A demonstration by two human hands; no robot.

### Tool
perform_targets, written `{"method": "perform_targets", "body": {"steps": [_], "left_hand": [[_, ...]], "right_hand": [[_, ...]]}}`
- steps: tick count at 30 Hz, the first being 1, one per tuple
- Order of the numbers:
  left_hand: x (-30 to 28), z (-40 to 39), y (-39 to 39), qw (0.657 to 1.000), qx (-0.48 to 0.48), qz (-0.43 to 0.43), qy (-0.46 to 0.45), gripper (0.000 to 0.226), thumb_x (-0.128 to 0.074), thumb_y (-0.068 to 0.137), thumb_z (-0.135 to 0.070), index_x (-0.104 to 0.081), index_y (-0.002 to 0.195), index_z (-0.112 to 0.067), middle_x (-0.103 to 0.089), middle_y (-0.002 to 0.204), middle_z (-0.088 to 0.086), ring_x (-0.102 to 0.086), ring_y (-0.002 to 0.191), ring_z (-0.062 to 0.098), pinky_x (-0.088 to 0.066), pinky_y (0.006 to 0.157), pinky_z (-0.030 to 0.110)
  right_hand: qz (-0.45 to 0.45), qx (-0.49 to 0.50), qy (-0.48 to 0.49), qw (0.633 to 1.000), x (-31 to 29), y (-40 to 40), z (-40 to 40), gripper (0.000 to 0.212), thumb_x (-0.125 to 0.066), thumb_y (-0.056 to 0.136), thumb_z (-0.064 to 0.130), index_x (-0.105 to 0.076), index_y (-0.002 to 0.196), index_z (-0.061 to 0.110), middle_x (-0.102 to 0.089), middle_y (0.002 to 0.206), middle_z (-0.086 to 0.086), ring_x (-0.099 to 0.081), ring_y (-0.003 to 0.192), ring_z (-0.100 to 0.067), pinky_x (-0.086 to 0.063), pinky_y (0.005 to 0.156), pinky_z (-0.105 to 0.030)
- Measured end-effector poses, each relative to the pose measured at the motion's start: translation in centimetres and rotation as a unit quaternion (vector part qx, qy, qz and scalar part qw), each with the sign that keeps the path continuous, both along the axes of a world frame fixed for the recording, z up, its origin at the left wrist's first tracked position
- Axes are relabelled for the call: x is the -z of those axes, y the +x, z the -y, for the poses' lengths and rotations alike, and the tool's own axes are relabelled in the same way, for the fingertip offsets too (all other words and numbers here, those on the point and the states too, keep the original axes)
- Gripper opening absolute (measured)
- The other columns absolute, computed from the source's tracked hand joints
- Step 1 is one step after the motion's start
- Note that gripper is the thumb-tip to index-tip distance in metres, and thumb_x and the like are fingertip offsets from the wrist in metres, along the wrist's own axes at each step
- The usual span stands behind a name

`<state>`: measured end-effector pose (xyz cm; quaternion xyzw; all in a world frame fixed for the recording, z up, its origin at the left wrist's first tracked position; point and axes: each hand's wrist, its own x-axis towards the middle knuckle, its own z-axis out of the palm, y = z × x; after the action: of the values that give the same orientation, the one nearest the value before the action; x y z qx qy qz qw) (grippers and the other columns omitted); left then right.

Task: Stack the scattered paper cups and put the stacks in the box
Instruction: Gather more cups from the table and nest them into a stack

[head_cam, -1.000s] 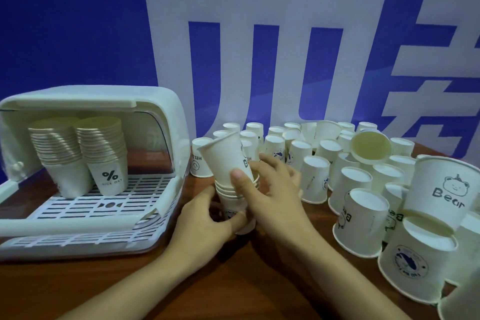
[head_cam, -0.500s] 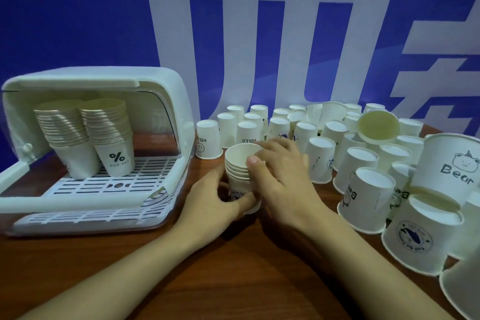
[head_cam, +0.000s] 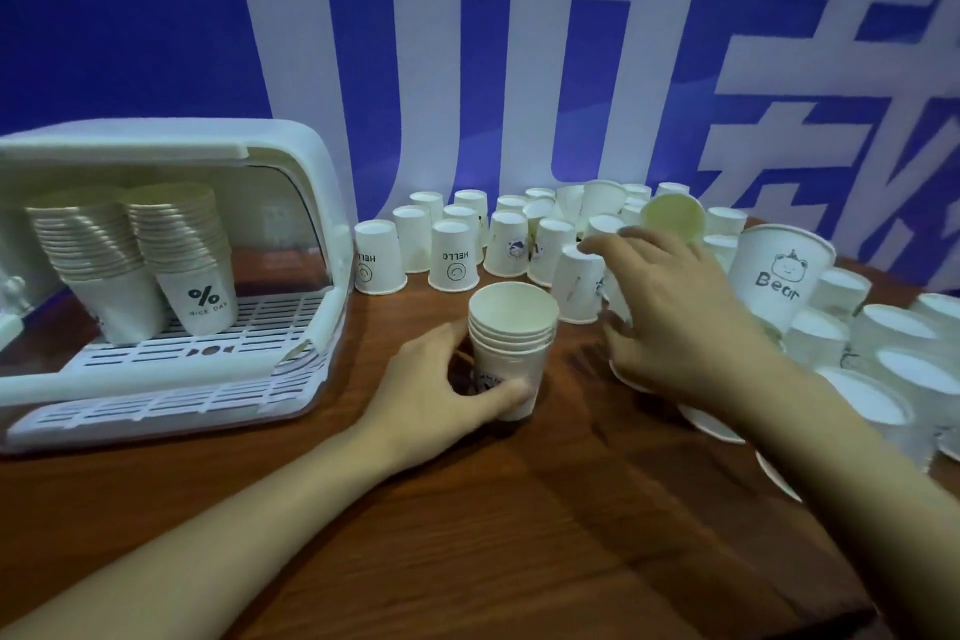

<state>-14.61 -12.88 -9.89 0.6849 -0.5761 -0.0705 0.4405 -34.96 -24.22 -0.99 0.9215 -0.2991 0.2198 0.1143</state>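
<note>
Short stack of white paper cups (head_cam: 511,343) is being gripped by left hand (head_cam: 441,395); right hand (head_cam: 670,312), fingers loosely spread, empty, is being extended over upturned white paper cups (head_cam: 576,283) beyond it, risking toppling.

Count, head view:
- Hands: 2, left hand (head_cam: 441,395) and right hand (head_cam: 670,317).
- Box (head_cam: 291,156): 1, white.
- Cup stacks inside the box: 2, one blank (head_cam: 98,265), one printed "%" (head_cam: 187,255).
- Stack (head_cam: 511,343) on the worktop (head_cam: 519,535): 1, about five rims visible.
- "HELLO" cups: 2 legible (head_cam: 376,265), (head_cam: 454,257).
- "Bear" cup (head_cam: 776,265): 1.
- Loose cups: too many overlapping to count exactly.
</note>
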Motion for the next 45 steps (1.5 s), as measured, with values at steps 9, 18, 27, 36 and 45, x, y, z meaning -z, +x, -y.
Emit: {"method": "perform_targets", "body": {"steps": [9, 18, 27, 36, 45], "left_hand": [[-0.1, -0.4, 0.0, 1.0, 0.011, -0.009, 0.005, 0.05, -0.082, 0.074, -0.064, -0.068, 0.116, -0.041, -0.073, 0.105, -0.025, -0.066, 0.093, -0.003, -0.056, 0.08, 0.026], [0.3, 0.1, 0.4, 1.0, 0.008, -0.02, -0.003, 0.052, -0.077, 0.069, -0.068, -0.069, 0.11, -0.037, -0.074, 0.094, -0.016, -0.068, 0.086, 0.003, -0.057, 0.081, 0.037], [0.0, -0.3, 0.5, 0.999, 0.025, -0.046, -0.014, 0.05, -0.077, 0.07, -0.061, -0.069, 0.114, -0.038, -0.076, 0.097, -0.014, -0.07, 0.087, 0.004, -0.058, 0.081, 0.04], [-0.1, -0.4, 0.6, 0.999, 0.019, -0.025, -0.015, 0.047, -0.078, 0.071, -0.058, -0.068, 0.114, -0.043, -0.075, 0.097, -0.023, -0.069, 0.087, 0.0, -0.055, 0.077, 0.024], [0.1, -0.5, 0.7, 1.0, 0.023, -0.016, -0.013, 0.044, -0.083, 0.074, -0.06, -0.067, 0.114, -0.048, -0.073, 0.104, -0.029, -0.069, 0.093, 0.001, -0.055, 0.079, 0.024]], "right_hand": [[-0.325, 0.136, -0.057, 0.934, -1.1, 0.8, 2.1, 0.067, -0.069, 0.089, 0.025, -0.039, 0.148, 0.026, -0.045, 0.144, -0.008, -0.038, 0.134, -0.031, -0.034, 0.108, -0.041], [0.303, -0.05, 0.283, 0.909, -3.3, 0.5, -2.1, 0.056, -0.089, 0.062, 0.06, -0.067, 0.104, 0.029, -0.064, 0.09, 0.012, -0.064, 0.08, -0.011, -0.051, 0.063, -0.025], [0.302, -0.028, 0.252, 0.919, 1.4, 5.5, -3.3, 0.06, -0.078, 0.068, 0.07, -0.07, 0.112, 0.03, -0.061, 0.113, 0.026, -0.043, 0.127, -0.008, -0.028, 0.087, -0.012], [0.315, -0.059, 0.33, 0.888, 2.6, 3.7, -4.0, 0.083, -0.048, 0.085, 0.08, -0.046, 0.151, 0.03, -0.058, 0.129, 0.015, -0.051, 0.122, -0.002, -0.041, 0.108, -0.035], [0.226, 0.026, 0.175, 0.958, 1.0, 0.3, -2.9, 0.084, -0.024, 0.081, 0.081, -0.052, 0.144, 0.033, -0.042, 0.155, 0.011, -0.027, 0.147, -0.011, -0.024, 0.116, -0.047]]}}
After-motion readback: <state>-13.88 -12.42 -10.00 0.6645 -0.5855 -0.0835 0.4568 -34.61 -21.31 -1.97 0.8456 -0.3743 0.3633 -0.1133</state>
